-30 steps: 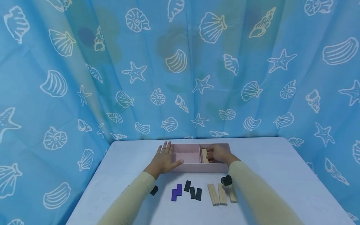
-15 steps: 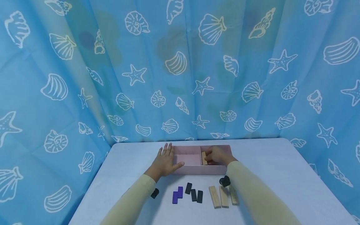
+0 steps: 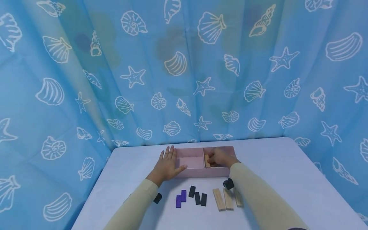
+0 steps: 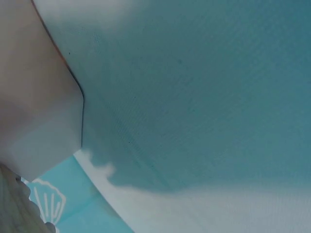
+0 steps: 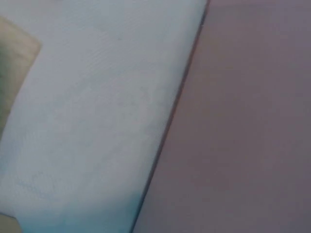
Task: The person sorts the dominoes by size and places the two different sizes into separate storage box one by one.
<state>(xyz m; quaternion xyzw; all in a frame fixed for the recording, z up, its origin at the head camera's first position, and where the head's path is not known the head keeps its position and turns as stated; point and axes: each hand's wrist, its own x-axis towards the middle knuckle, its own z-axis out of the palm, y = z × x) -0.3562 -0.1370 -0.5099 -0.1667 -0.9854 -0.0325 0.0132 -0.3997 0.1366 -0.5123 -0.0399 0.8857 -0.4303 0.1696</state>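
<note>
A pink two-compartment box stands at the back of the table. My left hand rests on its left end, fingers straight and spread, thumb along the front rim. Inside the right compartment, my right hand pinches a light wooden block close beside the divider; the fingers cover part of the block. The left compartment holds nothing visible. The left wrist view has the box's outer corner, and the right wrist view its front wall; neither shows fingers.
In front of the box lie two purple blocks, several black blocks and three wooden blocks, one partly behind the right sleeve. A blue shell-patterned curtain hangs behind the white table.
The wooden block has gone lower beside the divider, with the right hand's fingers following slightly left and covering more of it. The left hand stays in place; the head view shifts a little.
</note>
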